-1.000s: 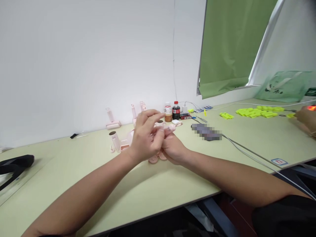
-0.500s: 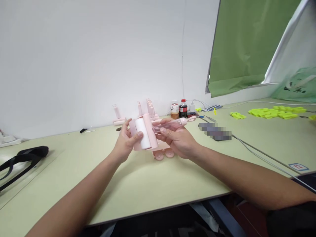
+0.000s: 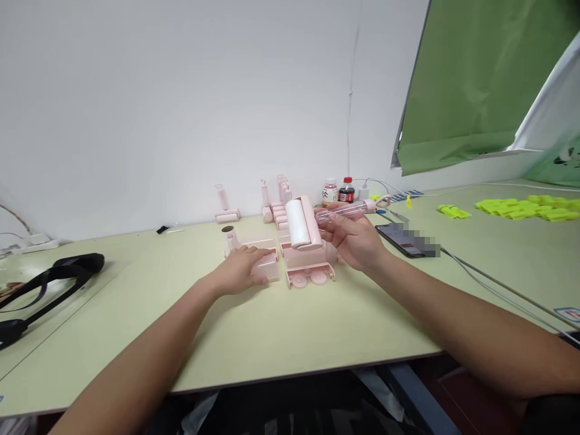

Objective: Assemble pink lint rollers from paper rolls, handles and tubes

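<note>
My right hand (image 3: 356, 238) is closed around the clear pink handle of a lint roller (image 3: 302, 223). The roller is raised above the table, with its white paper roll and pale pink housing facing left. My left hand (image 3: 240, 269) reaches low over the table, fingers stretched and thumb apart, touching a translucent pink cover (image 3: 266, 267). Right of that, below the raised roller, sits an opened pink case (image 3: 308, 266) with two round discs (image 3: 299, 280) at its front edge.
Several pink lint rollers (image 3: 281, 208) stand by the wall, another (image 3: 226, 214) to their left. Two bottles (image 3: 347, 190), a phone (image 3: 403, 240) with a cable and yellow-green pieces (image 3: 521, 207) lie to the right. A black strap-like object (image 3: 58, 290) rests at left.
My left hand has let go of the lint roller and moved down to the translucent cover. My right hand still holds the roller by its handle. The view has shifted slightly left.
</note>
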`<state>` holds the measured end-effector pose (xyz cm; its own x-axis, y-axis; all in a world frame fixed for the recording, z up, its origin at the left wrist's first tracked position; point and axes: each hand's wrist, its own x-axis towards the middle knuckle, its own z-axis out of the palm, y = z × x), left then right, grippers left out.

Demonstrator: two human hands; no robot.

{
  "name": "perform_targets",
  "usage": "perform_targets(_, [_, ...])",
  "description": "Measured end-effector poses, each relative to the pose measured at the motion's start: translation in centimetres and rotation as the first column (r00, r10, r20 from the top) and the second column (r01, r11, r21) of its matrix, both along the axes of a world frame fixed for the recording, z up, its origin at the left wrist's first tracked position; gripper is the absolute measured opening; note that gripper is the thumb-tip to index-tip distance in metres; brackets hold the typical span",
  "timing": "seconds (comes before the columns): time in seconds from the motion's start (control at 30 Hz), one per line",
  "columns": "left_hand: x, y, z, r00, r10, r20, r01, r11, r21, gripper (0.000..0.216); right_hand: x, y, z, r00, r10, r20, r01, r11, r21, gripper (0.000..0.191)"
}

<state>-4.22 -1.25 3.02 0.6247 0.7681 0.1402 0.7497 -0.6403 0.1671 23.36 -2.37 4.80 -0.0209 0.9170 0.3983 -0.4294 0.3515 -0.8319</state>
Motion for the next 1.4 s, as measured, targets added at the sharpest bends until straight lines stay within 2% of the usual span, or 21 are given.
perform_targets(0.2, [0.5, 0.2, -1.0, 1.0, -0.007, -0.021, 0.008, 0.999, 0.039, 0.06, -0.5, -0.3, -0.4, 0.999, 0.049, 0.002, -0.049, 0.999, 0.002, 0.03])
perform_targets(0.4, [0.7, 0.8, -2.2, 1.0, -0.025, -0.004, 0.025, 0.998, 0.057, 0.061, -1.3, -0.7, -1.7, 0.991, 0.116, 0.069, -0.116, 0.993, -0.005, 0.026])
perform_targets(0.53, [0.7, 1.1, -2.3, 1.0, 0.01, 0.003, -0.01, 0.993, 0.12, 0.054, -1.7, -1.2, -2.1, 0.979, 0.172, 0.106, -0.17, 0.985, -0.026, 0.025])
perform_targets(0.6, [0.7, 1.2, -2.2, 0.998, 0.025, 0.062, -0.035, 0.985, 0.167, 0.047, -1.9, -1.3, -2.2, 0.976, 0.174, 0.129, -0.168, 0.984, -0.057, 0.026])
perform_targets(0.67, [0.8, 1.1, -1.9, 0.97, 0.053, 0.237, -0.096, 0.98, 0.175, 0.042, -2.0, -1.3, -2.3, 0.978, 0.154, 0.14, -0.149, 0.988, -0.046, 0.027])
perform_targets(0.73, [1.3, 0.5, -1.4, 0.87, 0.103, 0.482, -0.157, 0.985, 0.072, 0.043, -2.2, -1.3, -2.6, 0.984, 0.118, 0.136, -0.119, 0.993, 0.001, 0.029])
perform_targets(0.8, [2.1, -0.5, -1.0, 0.718, 0.174, 0.675, -0.096, 0.984, -0.151, 0.051, -2.5, -1.6, -2.9, 0.986, 0.084, 0.143, -0.091, 0.995, 0.046, 0.03])
perform_targets(0.87, [3.2, -1.7, -0.7, 0.605, 0.226, 0.763, 0.124, 0.921, -0.371, 0.059, -2.9, -2.1, -3.1, 0.981, 0.076, 0.181, -0.091, 0.993, 0.08, 0.031])
perform_targets(0.93, [4.1, -2.7, -0.6, 0.537, 0.249, 0.806, 0.334, 0.815, -0.474, 0.063, -3.1, -2.7, -3.4, 0.959, 0.049, 0.279, -0.095, 0.984, 0.153, 0.033])
perform_targets(0.97, [4.4, -3.0, -0.6, 0.501, 0.258, 0.826, 0.392, 0.783, -0.483, 0.062, -3.1, -2.8, -3.6, 0.935, 0.009, 0.353, -0.089, 0.973, 0.212, 0.035])
perform_targets(1.0, [4.5, -3.1, -0.6, 0.455, 0.269, 0.849, 0.418, 0.777, -0.471, 0.061, -3.0, -2.9, -3.7, 0.902, -0.049, 0.429, -0.081, 0.957, 0.28, 0.036])
perform_targets(1.1, [3.9, -2.7, -0.5, 0.293, 0.271, 0.917, 0.38, 0.847, -0.372, 0.057, -2.3, -2.2, -4.0, 0.784, -0.196, 0.59, -0.102, 0.895, 0.433, 0.046])
perform_targets(1.17, [3.2, -2.2, -0.3, 0.237, 0.214, 0.948, 0.351, 0.89, -0.289, 0.055, -1.6, -1.2, -4.1, 0.759, -0.175, 0.627, -0.147, 0.892, 0.427, 0.047])
perform_targets(1.23, [2.6, -2.0, -0.1, 0.271, 0.123, 0.955, 0.348, 0.912, -0.216, 0.053, -1.0, -0.3, -3.9, 0.785, -0.114, 0.609, -0.161, 0.911, 0.379, 0.04])
perform_targets(1.33, [2.5, -2.7, 0.1, 0.449, -0.029, 0.893, 0.356, 0.923, -0.149, 0.056, -0.5, 0.0, -3.3, 0.855, -0.02, 0.518, -0.184, 0.922, 0.34, 0.033])
perform_targets(1.4, [2.9, -3.5, 0.1, 0.566, -0.107, 0.817, 0.38, 0.914, -0.144, 0.058, -0.5, -0.7, -2.7, 0.874, 0.027, 0.486, -0.235, 0.899, 0.371, 0.034])
